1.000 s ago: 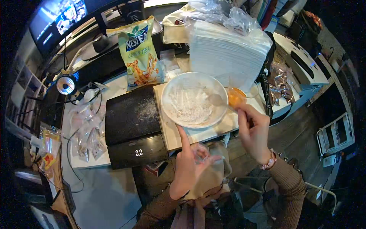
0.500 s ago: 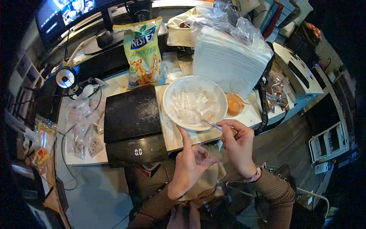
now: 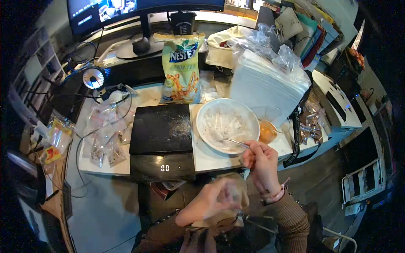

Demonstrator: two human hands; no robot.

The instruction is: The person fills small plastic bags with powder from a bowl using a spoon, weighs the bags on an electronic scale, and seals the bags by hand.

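A white bowl (image 3: 203, 141) with pale powder inside sits near the table's front edge. My right hand (image 3: 260, 162) pinches the handle of a metal spoon (image 3: 234, 142), whose bowl end dips into the powder. Below the table edge, my left hand (image 3: 206, 201) curls around what looks like a small clear plastic bag (image 3: 237, 190), partly blurred. Left of the bowl lies a black digital scale (image 3: 160, 128), dusted with powder and reading 0.0. A glass with amber liquid (image 3: 267, 132) stands just right of the bowl.
A Nestea lemon tea bag (image 3: 181, 69) stands behind the scale. Small clear bags (image 3: 105, 130) lie to the left beside a cable and a small round lamp (image 3: 93, 79). A plastic-wrapped stack of white sheets (image 3: 270, 86) rises behind the bowl.
My left hand has left the bowl's rim and dropped below the table edge with the clear bag. The spoon stays in the bowl. The whole view has shifted.
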